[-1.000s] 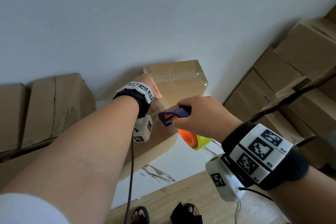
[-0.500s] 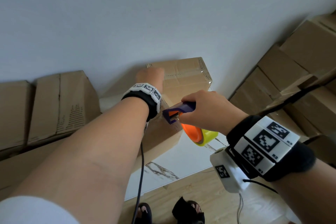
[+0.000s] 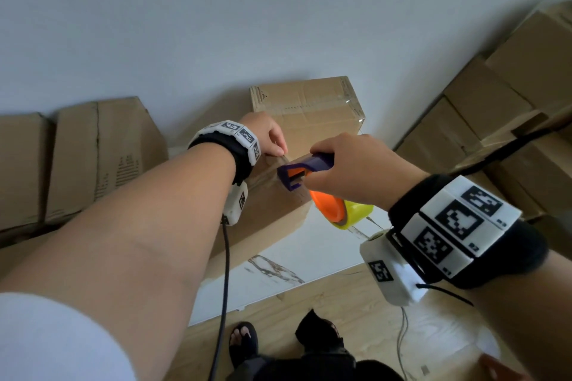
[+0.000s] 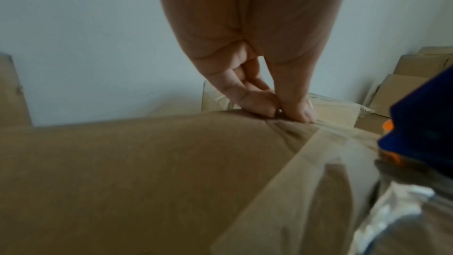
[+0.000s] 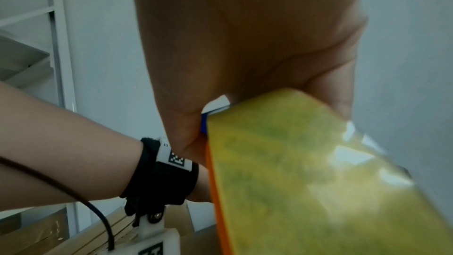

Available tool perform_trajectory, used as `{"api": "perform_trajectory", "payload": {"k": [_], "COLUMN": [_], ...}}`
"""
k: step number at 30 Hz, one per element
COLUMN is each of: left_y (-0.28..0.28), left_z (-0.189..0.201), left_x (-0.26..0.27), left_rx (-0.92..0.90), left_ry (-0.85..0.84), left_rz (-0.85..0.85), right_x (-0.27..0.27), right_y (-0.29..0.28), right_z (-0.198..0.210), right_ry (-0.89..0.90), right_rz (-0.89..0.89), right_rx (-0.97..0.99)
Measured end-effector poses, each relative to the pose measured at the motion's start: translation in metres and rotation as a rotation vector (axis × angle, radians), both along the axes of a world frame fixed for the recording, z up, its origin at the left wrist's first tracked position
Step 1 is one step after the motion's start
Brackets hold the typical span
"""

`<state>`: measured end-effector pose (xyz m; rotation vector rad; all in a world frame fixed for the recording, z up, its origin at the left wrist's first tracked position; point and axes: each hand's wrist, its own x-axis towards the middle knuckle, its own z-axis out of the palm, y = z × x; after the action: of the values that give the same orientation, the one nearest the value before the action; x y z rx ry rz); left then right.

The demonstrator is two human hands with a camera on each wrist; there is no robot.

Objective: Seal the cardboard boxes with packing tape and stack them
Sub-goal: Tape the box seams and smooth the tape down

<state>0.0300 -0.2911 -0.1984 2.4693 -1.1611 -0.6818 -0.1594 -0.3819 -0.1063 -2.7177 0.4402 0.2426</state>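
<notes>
A brown cardboard box [image 3: 272, 216] lies on the white table in front of me. My left hand [image 3: 269, 139] is at its far top edge, fingertips and thumb pinching down the wrinkled end of clear tape [image 4: 318, 152]. In the left wrist view the left hand [image 4: 279, 113] sits right on that edge of the box [image 4: 147, 172]. My right hand [image 3: 349, 170] grips a purple tape dispenser [image 3: 305, 168] with an orange core and a yellow roll [image 3: 356, 213], just right of the left hand over the box top. The roll [image 5: 306, 181] fills the right wrist view under the right hand [image 5: 245, 46].
A taped box [image 3: 309, 108] stands behind against the wall. More boxes lean at the left [image 3: 102, 155] and pile up at the right [image 3: 495, 120]. The white marble table [image 3: 309, 257] ends above a wooden floor with my feet [image 3: 244, 337]. A white shelf [image 5: 36, 26] shows at the left.
My left hand reached over the far edge, then drew back with its fingertips on the tape end. The right hand stayed by it with the dispenser.
</notes>
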Motion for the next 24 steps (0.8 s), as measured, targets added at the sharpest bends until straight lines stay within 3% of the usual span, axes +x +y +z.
{"api": "perform_trajectory", "payload": {"k": [24], "left_y": [0.001], "left_z": [-0.004], "left_x": [-0.006], "left_rx": [-0.018], "left_ry": [0.045], "left_rz": [0.108], "right_x": [-0.044], "right_y": [0.000], "right_z": [0.025], "right_ry": [0.117], "right_rz": [-0.006], "right_rx": [0.061]}}
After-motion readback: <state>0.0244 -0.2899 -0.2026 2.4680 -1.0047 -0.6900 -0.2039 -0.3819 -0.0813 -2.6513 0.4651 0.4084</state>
